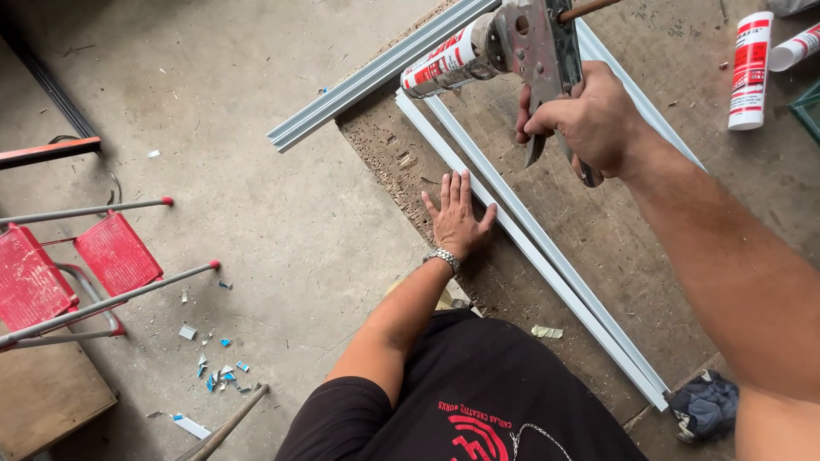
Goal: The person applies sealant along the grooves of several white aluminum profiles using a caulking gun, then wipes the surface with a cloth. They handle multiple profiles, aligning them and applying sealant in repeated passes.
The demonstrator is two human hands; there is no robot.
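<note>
The right hand [589,119] has its fingers wrapped tight around the trigger and handle of a metal caulking gun [534,43], which carries a red-and-white sealant tube [440,61] pointing left, above the work. The left hand [455,218], fingers spread flat and gripping nothing, presses on the chipboard worktop [598,222] just beside a white frame strip [547,256]. 2 spare tubes [750,72] lie at upper right, and a red folding chair [77,269] stands on the concrete floor [256,196].
</note>
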